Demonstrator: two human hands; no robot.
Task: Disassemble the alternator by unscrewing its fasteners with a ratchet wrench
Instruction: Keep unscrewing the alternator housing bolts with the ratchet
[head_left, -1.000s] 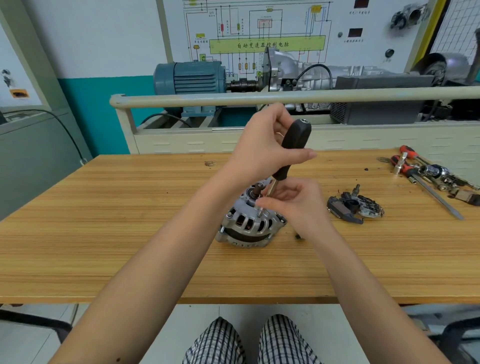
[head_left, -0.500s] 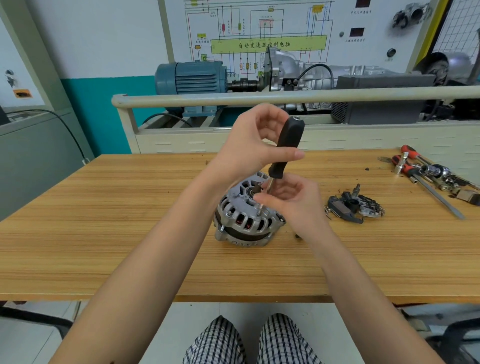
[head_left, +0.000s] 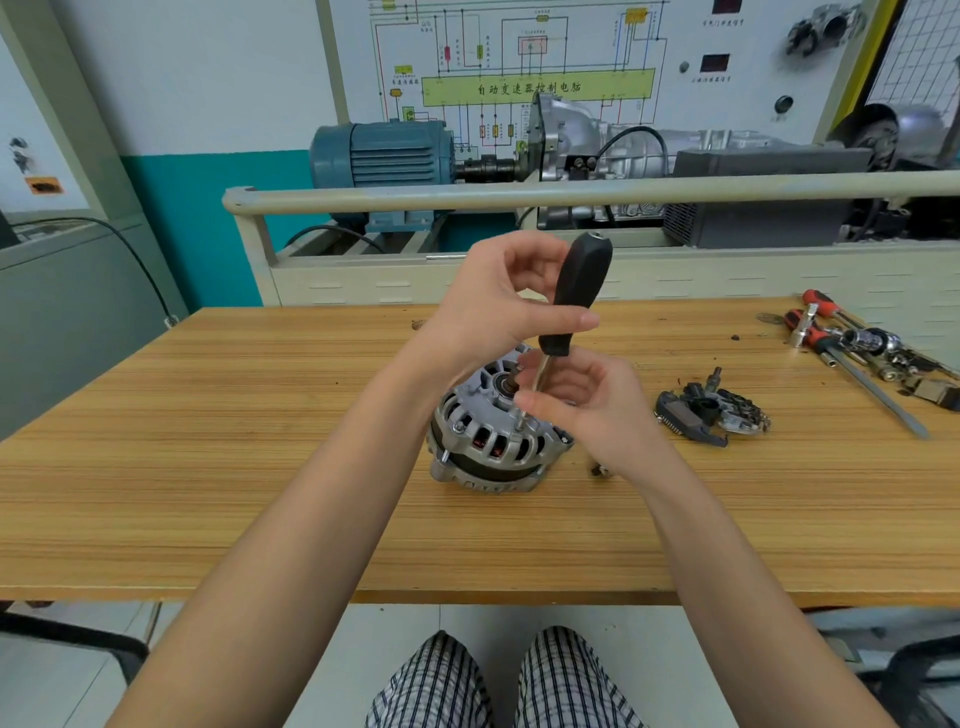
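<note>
Wooden workbench (head_left: 208, 467) carries the alternator (head_left: 488, 436). Your left hand (head_left: 498, 306) grips the upright nut driver (head_left: 574, 301); your right hand (head_left: 587, 400) pinches its shaft directly above the housing bolt (head_left: 519, 423).

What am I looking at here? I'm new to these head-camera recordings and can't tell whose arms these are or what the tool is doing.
There is no robot: the camera sits on a person's head and looks forward and down, so the two bare arms are the wearer's own, with checked trousers at the bottom edge. A wooden table fills the middle. On it stands the alternator, a round silver housing with slots that show copper windings. The left hand grips the black handle of a driver, held nearly upright with its metal shaft pointing down at the top of the alternator. The right hand pinches that shaft low down to steady it. To the right lie a removed dark part and a cluster of red-handled tools and sockets. Behind the table is a training stand with a blue motor and a wiring diagram.
</note>
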